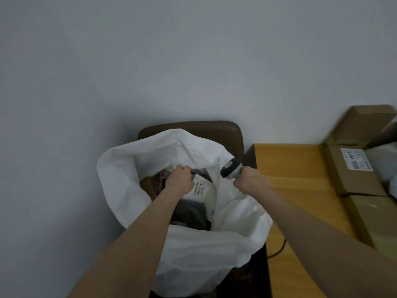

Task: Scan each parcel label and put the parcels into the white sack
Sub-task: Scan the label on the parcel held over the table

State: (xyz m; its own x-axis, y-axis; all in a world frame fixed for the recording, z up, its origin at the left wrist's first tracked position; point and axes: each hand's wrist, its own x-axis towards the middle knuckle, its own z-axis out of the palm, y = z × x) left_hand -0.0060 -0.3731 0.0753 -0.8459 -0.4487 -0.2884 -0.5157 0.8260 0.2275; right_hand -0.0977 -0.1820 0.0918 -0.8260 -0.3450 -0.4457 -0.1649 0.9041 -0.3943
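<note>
The big white woven sack (193, 244) stands open-mouthed on a dark brown padded chair (214, 130) pushed against the plain grey wall (129, 61). The person's left hand (179, 181) is down inside the mouth, fingers curled over the top edge of a grey plastic parcel (189, 209) whose white printed label (204, 190) faces up. The parcel sits among others already in the sack; a small brown cardboard parcel (148, 186) shows beside it, near the sack's left wall.

The right hand (250, 181) is closed around the handle of a grey and white handheld scanner (231, 168), held at the sack's right rim. I cannot tell whether it pinches the fabric too.

Just right of the chair is a yellow wooden table (300, 179). Along its right edge lie a flat brown cardboard box with a white label (348, 181), a long taped cardboard box (369, 220) nearer the person, and a larger brown carton (361, 125) at the far corner. A thin black cable (279, 250) loops over the table's left edge, next to the sack.
</note>
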